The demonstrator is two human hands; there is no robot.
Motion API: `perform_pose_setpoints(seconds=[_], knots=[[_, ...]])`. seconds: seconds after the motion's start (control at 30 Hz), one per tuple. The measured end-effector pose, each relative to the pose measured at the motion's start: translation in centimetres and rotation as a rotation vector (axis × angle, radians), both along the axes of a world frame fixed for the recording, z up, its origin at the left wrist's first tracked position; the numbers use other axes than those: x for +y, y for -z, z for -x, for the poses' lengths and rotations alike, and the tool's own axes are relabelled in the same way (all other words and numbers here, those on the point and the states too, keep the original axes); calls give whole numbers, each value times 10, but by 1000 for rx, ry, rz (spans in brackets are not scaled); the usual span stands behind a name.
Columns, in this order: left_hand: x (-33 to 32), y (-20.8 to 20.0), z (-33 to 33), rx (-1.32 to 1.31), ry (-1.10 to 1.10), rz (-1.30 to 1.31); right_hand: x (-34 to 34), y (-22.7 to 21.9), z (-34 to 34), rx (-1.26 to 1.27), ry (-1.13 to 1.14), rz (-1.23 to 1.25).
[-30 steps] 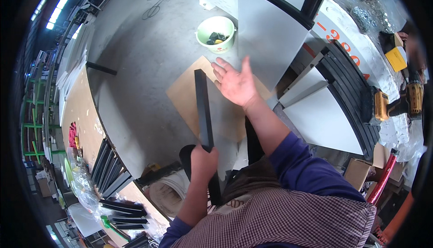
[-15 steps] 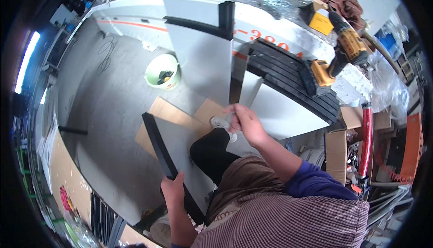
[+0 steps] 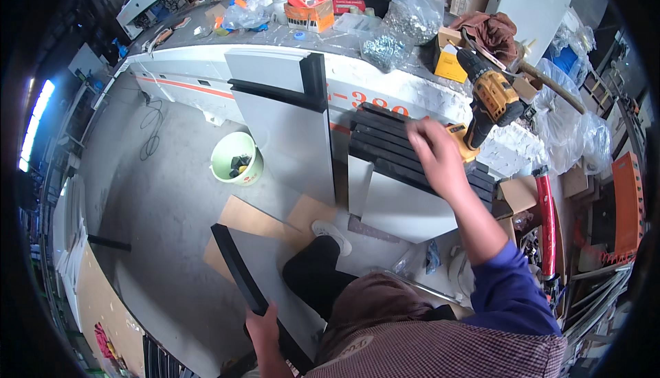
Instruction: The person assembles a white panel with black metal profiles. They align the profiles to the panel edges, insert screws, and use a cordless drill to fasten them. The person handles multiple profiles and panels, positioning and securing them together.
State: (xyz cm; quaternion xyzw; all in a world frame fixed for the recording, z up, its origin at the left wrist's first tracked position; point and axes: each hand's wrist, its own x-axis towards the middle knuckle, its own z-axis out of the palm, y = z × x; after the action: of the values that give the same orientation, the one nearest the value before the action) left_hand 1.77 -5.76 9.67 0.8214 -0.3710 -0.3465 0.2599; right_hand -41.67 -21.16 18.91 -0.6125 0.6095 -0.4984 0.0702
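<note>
Standing just right of the right hand (image 3: 440, 157), the yellow drill (image 3: 496, 96) slants away leftward, far nearer those loosely parted, bent fingers than the left hand (image 3: 262, 326), down low, clasping the black-edged panel (image 3: 238, 268) whose long edge slopes away leftward.

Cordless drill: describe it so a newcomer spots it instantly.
Find the long white bench with the orange stripe, then the stack of black-edged panels in front of it. The drill stands just right of the right hand. Its yellow-and-black pistol shape sets it apart from the yellow box beside it.
</note>
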Motion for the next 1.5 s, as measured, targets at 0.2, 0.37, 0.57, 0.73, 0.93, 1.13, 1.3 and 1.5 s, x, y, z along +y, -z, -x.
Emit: perform_pose_setpoints(seconds=[0.2, 0.37, 0.57, 0.73, 0.93, 1.13, 1.3, 1.5], knots=[[2, 6, -4, -25, -18, 23, -179, -57, 30, 341, 283, 0], [3, 9, -6, 12, -37, 16, -244, -74, 57, 594, 298, -504], [-1, -4, 0, 31, -99, -126, -267, -51, 66, 690, 266, -624], [0, -18, 4, -100, 29, -270, -272, -39, 74, 874, 233, -429], [-3, -38, 10, -66, 40, -166, -273, -42, 83, 939, 295, -131], [-2, -50, 11, -38, 44, -178, -257, -101, 61, 722, 127, 77], [2, -34, 5, -41, 28, -210, -216, -169, 54, 722, 13, 247], [0, -19, 2, -39, -3, -126, -165, -216, 110, 455, -20, -424]])
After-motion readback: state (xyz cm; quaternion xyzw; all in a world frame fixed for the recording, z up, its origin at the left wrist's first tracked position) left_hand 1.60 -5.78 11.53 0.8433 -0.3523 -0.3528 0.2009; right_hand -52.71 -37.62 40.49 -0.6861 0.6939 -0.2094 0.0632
